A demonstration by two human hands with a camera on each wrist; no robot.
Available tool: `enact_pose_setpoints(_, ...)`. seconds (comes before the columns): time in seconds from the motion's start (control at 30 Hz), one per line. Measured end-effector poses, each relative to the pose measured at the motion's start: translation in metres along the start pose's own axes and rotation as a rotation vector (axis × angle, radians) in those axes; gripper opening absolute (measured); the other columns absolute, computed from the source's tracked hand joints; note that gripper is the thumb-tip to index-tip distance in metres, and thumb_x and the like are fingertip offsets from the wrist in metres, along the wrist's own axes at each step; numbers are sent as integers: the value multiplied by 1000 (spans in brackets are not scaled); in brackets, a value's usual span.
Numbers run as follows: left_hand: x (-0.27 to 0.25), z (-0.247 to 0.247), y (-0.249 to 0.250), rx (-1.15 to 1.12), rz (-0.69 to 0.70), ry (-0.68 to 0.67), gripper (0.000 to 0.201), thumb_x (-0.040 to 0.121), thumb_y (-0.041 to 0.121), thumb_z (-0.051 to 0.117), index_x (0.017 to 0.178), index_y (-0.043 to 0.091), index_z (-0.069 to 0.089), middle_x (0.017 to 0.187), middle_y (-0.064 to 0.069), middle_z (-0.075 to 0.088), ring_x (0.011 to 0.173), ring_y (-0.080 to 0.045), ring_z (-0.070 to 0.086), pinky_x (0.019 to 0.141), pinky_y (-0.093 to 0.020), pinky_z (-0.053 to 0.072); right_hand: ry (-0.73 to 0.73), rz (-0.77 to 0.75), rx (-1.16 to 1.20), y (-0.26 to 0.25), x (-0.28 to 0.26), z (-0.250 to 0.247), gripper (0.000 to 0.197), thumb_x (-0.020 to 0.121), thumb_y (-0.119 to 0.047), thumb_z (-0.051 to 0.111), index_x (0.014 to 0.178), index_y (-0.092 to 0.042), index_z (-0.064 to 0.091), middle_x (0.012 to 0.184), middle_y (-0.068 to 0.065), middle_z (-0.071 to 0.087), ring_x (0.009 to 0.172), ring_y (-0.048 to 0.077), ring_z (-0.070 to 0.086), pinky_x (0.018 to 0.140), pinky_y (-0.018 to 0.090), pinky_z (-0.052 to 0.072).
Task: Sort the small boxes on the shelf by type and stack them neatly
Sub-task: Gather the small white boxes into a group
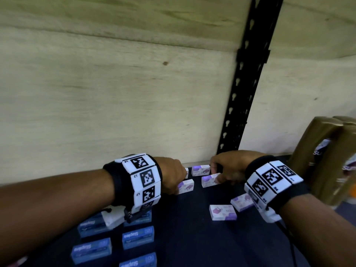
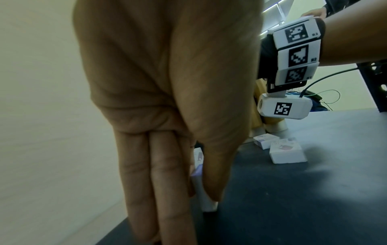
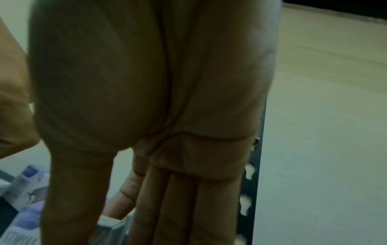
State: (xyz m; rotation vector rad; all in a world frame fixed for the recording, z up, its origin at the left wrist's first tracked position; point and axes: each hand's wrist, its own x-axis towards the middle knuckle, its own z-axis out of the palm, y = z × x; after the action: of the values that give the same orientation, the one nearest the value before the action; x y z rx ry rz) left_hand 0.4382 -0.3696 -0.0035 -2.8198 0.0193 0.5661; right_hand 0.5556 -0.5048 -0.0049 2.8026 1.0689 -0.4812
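Several white-and-purple boxes lie on the dark shelf near the back wall. My left hand reaches down at the left end of one white-and-purple box; in the left wrist view that box sits between the thumb and the straight fingers, which pinch it. My right hand pinches the right end of another white-and-purple box, seen between thumb and fingers as a box edge. A third box lies just behind. Blue staples boxes sit in rows at the near left.
Two loose white-and-purple boxes lie under my right wrist. A brown wrapped pack stands at the right. A black slotted upright runs up the wooden back wall. Bare dark shelf shows in the near middle.
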Motion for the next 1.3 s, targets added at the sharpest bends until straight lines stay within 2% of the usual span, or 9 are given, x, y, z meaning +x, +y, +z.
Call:
enact_pose_setpoints(0.1,3,1,-1,-42,-7,7,31,99,30,53,118,6,58,69,5,41,54,-6,38,45,-19,30,10,3,21,1,2,1,17,91,-29,68,105,-25,60,78,-12,57,60,4,52,53,19,39)
enact_pose_setpoints(0.23,7,0,-2,-76,5,2,27,99,28,53,113,6,60,61,7,42,50,-4,39,51,-21,37,9,3,43,0,5,2,15,91,-30,69,99,-27,57,73,-10,58,58,6,55,52,20,42)
enact_pose_setpoints(0.43,10,1,-5,-107,17,10,27,100,26,53,110,4,62,56,8,44,44,-1,40,44,-12,33,-4,17,94,3,10,4,14,90,-28,70,96,-27,57,76,-6,64,59,10,60,54,22,48)
enact_pose_setpoints(0.63,10,1,-5,-136,6,7,29,99,29,54,110,4,63,55,9,45,42,0,40,45,-12,35,-4,37,159,5,12,6,18,88,-26,73,95,-27,56,78,-1,66,61,14,62,56,25,51)
enact_pose_setpoints(0.8,4,0,-5,-169,-36,24,46,95,40,58,126,7,50,70,8,44,54,-3,42,47,-17,34,-41,63,251,11,8,6,26,91,-18,69,107,-21,49,88,6,70,72,20,67,68,31,56)
enact_pose_setpoints(0.93,-3,-2,-5,-154,-110,0,69,92,49,58,141,11,27,94,1,43,80,-18,47,69,-29,41,-105,95,202,15,-5,-5,26,92,-15,66,112,-20,50,96,3,69,95,22,70,84,33,55)
enact_pose_setpoints(1.1,-20,-16,16,30,-29,125,41,93,54,51,117,21,56,88,2,46,82,-20,49,67,-31,40,-217,107,-45,20,-20,-16,42,88,-11,70,128,-17,60,109,-3,60,93,11,53,61,13,42)
enact_pose_setpoints(1.2,-13,-13,37,-80,105,107,42,90,55,55,110,20,63,103,0,62,89,-19,57,70,-31,46,-292,114,-27,27,-24,-14,47,84,-8,75,128,-17,62,88,-12,60,73,0,53,48,8,43)
enact_pose_setpoints(1.3,-1,-9,53,-121,174,86,48,86,56,61,110,15,65,106,-2,66,90,-19,58,74,-31,48,-320,128,-30,29,-26,-8,48,82,-7,77,127,-16,62,82,-12,60,65,-3,53,43,7,41)
